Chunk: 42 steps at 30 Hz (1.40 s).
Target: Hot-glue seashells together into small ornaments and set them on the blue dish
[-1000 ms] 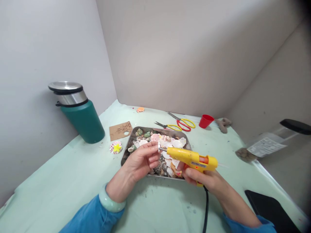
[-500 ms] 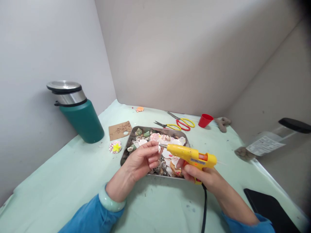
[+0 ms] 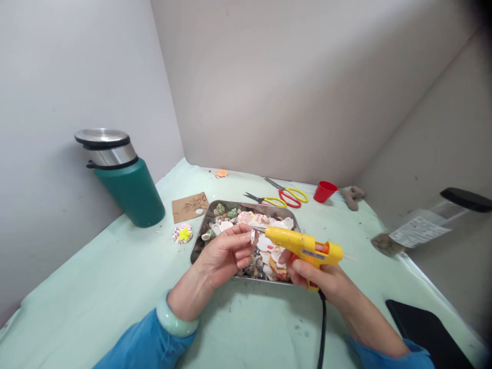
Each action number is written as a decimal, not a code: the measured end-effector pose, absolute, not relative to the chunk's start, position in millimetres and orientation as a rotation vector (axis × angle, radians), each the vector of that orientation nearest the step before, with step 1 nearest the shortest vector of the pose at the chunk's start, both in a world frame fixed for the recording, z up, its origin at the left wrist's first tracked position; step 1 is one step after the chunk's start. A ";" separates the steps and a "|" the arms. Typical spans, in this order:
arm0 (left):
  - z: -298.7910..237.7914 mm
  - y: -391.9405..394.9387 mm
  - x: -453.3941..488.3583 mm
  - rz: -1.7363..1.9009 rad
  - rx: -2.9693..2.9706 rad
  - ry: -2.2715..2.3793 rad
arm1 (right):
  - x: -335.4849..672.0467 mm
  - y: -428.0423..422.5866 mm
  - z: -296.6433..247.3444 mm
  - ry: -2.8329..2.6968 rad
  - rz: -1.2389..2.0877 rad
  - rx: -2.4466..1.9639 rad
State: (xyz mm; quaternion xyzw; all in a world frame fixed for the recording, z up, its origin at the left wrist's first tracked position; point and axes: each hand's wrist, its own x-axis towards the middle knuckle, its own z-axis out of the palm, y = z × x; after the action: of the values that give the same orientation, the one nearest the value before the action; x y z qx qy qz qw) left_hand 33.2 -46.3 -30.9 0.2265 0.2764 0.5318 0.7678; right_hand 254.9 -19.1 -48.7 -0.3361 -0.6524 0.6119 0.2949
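Note:
My left hand (image 3: 225, 253) pinches a small white shell (image 3: 252, 236) between thumb and fingertips, over a metal tray (image 3: 201, 233) full of mixed seashells (image 3: 249, 221). My right hand (image 3: 313, 277) is wrapped round the handle of a yellow glue gun (image 3: 303, 245). Its metal nozzle points left and sits right at the small shell. A black cord (image 3: 321, 328) hangs from the gun toward me.
A green flask with a steel lid (image 3: 123, 179) stands at the left. A brown card (image 3: 189, 206) and a shell with a yellow star (image 3: 183, 233) lie by the tray. Scissors (image 3: 284, 196), a red cup (image 3: 325, 191), a tipped clear jar (image 3: 423, 225) and a black object (image 3: 426, 328) are to the right.
The glue gun has shifted slightly left and down, its nozzle staying at the small shell in my left fingers. My left hand has barely moved.

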 end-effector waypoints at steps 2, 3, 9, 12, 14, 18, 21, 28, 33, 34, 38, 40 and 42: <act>-29.3 -46.3 33.9 1.170 0.470 0.612 | 256.0 -19.2 -48.9 -1.748 1.630 -0.898; -28.3 -46.3 34.2 1.182 0.455 0.619 | 256.6 -19.2 -48.6 -1.764 1.633 -0.905; -26.3 -46.4 34.7 1.219 0.416 0.639 | 257.2 -19.4 -46.2 -1.788 1.626 -0.956; -29.1 -46.2 33.9 1.200 0.448 0.637 | 256.4 -19.6 -48.3 -1.785 1.623 -0.947; -31.0 -45.9 33.3 1.180 0.477 0.634 | 256.2 -19.7 -49.8 -1.784 1.621 -0.932; -32.9 -44.9 32.5 1.147 0.527 0.626 | 256.5 -20.2 -48.0 -1.797 1.619 -0.940; -32.4 -44.7 32.4 1.164 0.502 0.622 | 256.7 -20.5 -44.4 -1.809 1.643 -0.953; -29.9 -45.7 33.1 1.205 0.420 0.627 | 258.4 -18.9 -47.4 -1.831 1.692 -0.859; -31.7 -44.2 32.1 1.152 0.475 0.602 | 258.0 -18.0 -48.1 -1.819 1.661 -0.920; -32.2 -44.2 32.0 1.146 0.489 0.602 | 257.5 -18.1 -47.8 -1.815 1.656 -0.928; -32.8 -45.2 32.1 1.112 0.555 0.602 | 256.7 -18.6 -48.4 -1.784 1.641 -0.913; -32.5 -45.5 32.3 1.109 0.563 0.601 | 257.3 -18.8 -49.6 -1.782 1.638 -0.903; -32.1 -45.0 32.7 1.129 0.543 0.597 | 258.1 -19.1 -50.0 -1.794 1.637 -0.916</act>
State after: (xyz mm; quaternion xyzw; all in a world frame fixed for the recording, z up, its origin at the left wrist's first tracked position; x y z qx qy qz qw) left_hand 32.7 -45.0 -32.1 0.2503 0.2752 0.5204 0.7686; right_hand 258.1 -19.1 -50.0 -0.3397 -0.6657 0.6072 0.2697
